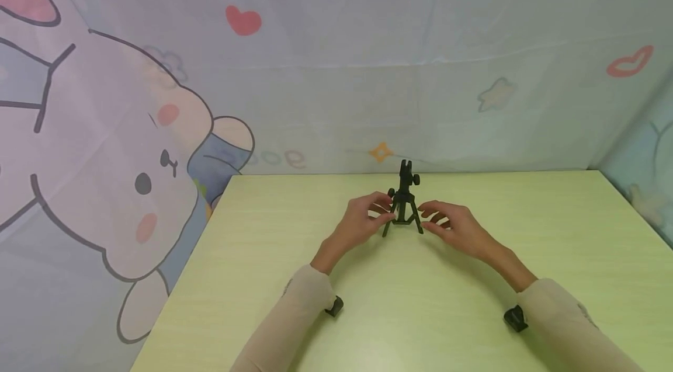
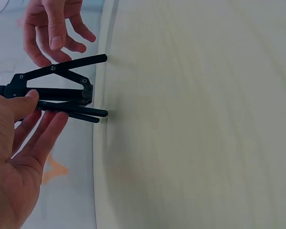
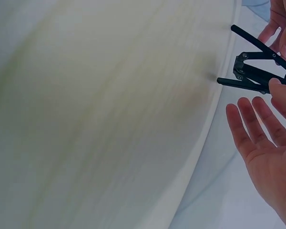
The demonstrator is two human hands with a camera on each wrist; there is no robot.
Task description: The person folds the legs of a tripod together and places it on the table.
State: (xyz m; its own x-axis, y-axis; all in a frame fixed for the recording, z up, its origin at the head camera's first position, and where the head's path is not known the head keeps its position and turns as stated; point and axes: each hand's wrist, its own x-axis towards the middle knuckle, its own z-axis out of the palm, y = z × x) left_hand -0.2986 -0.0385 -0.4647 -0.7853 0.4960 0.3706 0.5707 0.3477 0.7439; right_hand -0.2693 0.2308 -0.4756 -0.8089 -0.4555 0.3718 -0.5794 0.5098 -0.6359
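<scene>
A small black tripod (image 1: 403,200) stands upright on the table, its legs spread, with a forked clamp head and side knobs on top. At its left side my left hand (image 1: 363,221) pinches a leg between thumb and fingers; in the left wrist view the thumb lies over the tripod (image 2: 62,93) and the fingertips touch the leg from the other side. My right hand (image 1: 456,229) is beside the right leg. In the right wrist view, the right hand's fingers (image 3: 250,126) are spread and fairly straight, with the thumb close to the tripod (image 3: 257,71); whether it touches is unclear.
The pale yellow-green table (image 1: 420,313) reaches back to a hanging cloth (image 1: 336,91) printed with hearts, stars and a large rabbit. Dark wrist devices (image 1: 335,306) show at both sleeves. The tripod stands near the table's back edge.
</scene>
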